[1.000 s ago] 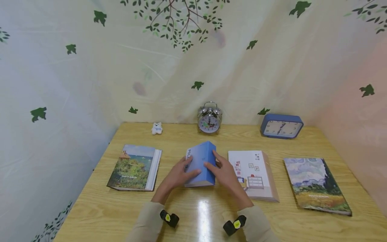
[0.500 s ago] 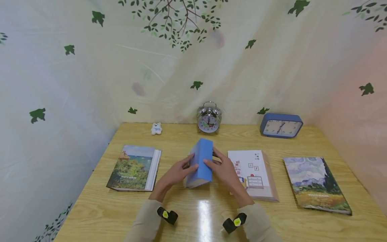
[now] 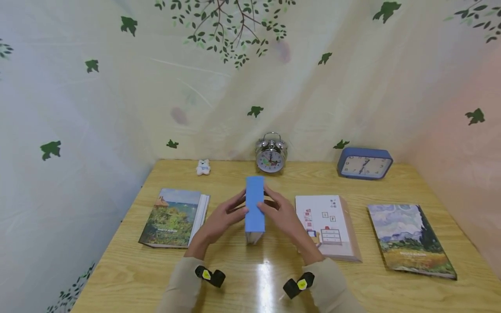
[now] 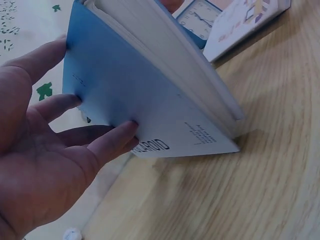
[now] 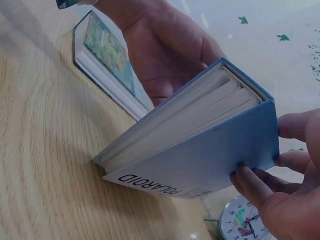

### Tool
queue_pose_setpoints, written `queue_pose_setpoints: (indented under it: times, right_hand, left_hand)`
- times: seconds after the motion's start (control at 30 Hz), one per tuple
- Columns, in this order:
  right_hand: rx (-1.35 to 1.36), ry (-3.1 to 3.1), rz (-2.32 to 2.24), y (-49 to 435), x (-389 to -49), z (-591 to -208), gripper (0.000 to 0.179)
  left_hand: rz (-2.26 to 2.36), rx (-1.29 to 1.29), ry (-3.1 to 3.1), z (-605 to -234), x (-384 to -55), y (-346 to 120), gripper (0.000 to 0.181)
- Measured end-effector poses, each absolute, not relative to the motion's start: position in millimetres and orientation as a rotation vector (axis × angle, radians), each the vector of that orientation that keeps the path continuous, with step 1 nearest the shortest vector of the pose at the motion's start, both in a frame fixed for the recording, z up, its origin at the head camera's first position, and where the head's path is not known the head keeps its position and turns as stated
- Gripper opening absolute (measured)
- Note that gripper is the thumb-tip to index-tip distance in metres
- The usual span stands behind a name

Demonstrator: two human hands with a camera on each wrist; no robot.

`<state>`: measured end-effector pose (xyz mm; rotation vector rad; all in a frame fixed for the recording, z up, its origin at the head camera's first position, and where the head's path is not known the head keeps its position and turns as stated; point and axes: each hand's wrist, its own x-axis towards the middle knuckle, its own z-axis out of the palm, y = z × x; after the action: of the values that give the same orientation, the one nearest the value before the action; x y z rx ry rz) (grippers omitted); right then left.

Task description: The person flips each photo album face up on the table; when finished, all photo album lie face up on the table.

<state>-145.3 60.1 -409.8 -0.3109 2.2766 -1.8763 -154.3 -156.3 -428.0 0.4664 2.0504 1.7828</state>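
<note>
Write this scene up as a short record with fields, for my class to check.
Between the hands: blue book, spine up, page edges toward the table
Left hand: touching the book's left cover
Right hand: touching its right cover
Lying flat, left to right: seaside photo album, white book, landscape photo album
Along the back, left to right: white bear figurine, silver twin-bell clock, blue clock

A homelike desk setting, curtained off, the wider room hidden. Pale cloth, printed with leafy branches and green birds, hangs around the back and both sides of a wood-grain table bearing a bell clock, a blue clock, a toy bear and photo albums.
</note>
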Motion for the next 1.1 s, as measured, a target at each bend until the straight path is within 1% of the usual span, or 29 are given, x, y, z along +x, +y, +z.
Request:
queue_pose_setpoints:
  times: [0.37, 0.63, 0.87, 1.1]
  right_hand:
    - [-0.433, 2.339, -1.827, 38.7, -150.2, -408.1, 0.059]
    - [-0.464, 2.332, -1.815, 27.3, -140.0, -383.1, 0.056]
    - [-0.491, 2.386, -1.788, 20.2, -152.1, -410.2, 0.056]
    - [-0.481, 2.435, -1.718, 18.6, -153.1, -417.8, 0.058]
  left_hand:
    - [1.805, 0.396, 2.121, -423.1, -154.1, -171.8, 0.061]
    - [1.838, 0.339, 2.127, -425.7, -154.7, -179.5, 0.061]
    - [1.831, 0.330, 2.154, -426.4, -155.9, -184.5, 0.061]
    - [1.800, 0.344, 2.212, -422.6, -155.2, -188.9, 0.063]
